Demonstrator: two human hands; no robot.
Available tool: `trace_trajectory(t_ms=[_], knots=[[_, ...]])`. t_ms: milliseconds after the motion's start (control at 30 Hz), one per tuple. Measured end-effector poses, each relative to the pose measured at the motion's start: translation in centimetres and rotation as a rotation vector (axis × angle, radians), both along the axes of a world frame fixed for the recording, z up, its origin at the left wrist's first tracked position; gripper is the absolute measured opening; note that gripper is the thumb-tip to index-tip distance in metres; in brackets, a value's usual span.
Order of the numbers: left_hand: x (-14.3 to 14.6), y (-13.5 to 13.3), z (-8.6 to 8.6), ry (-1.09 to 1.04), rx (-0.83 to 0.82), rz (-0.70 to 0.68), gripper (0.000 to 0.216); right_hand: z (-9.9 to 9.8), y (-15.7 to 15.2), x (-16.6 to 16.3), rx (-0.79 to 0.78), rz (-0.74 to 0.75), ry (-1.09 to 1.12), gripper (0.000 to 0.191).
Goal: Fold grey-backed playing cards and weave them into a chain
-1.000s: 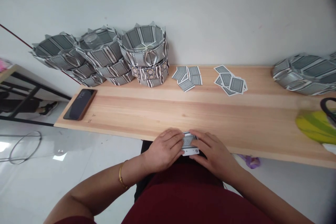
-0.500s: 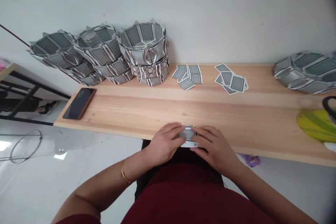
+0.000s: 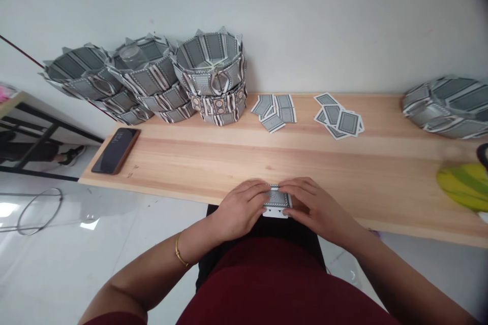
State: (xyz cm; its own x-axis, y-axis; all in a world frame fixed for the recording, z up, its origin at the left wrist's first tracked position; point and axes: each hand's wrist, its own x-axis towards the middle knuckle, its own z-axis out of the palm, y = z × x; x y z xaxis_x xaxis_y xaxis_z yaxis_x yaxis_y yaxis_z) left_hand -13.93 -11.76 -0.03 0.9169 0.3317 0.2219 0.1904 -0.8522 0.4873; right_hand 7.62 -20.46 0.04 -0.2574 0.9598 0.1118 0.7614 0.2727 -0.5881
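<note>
At the table's front edge, my left hand (image 3: 244, 206) and my right hand (image 3: 310, 203) grip a grey-patterned playing card (image 3: 276, 199) from its two sides. The card looks folded, with a white strip showing along the edge nearest me. Fingers of both hands lie along the far edge, the thumbs at the near one. Farther back lie two loose groups of playing cards, one left (image 3: 272, 111) and one right (image 3: 341, 117), backs up. Whether the held piece is one card or several, I cannot tell.
Stacked baskets of folded cards (image 3: 213, 81) stand at the back left against the wall. A phone (image 3: 116, 151) lies on the left end of the wooden table (image 3: 190, 157). Another card basket (image 3: 446, 106) is at the back right, near a yellow-green object (image 3: 463, 185).
My right thumb has shifted on the card, and more of the card's near side and white strip shows. Both hands stay at the front edge. The view has shifted slightly.
</note>
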Motion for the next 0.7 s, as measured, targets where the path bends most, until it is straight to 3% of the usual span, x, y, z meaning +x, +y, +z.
trace_trajectory(t_ms=[467, 700], knots=[[-0.1, 0.7, 0.1, -0.023, -0.032, -0.026, 0.021, 1.0, 0.2, -0.9, -0.025, -0.056, -0.015, 0.013], [-0.1, 0.8, -0.4, -0.046, 0.066, -0.053, 0.022, 1.7, 0.5, -0.8, -0.067, -0.016, -0.047, 0.009]])
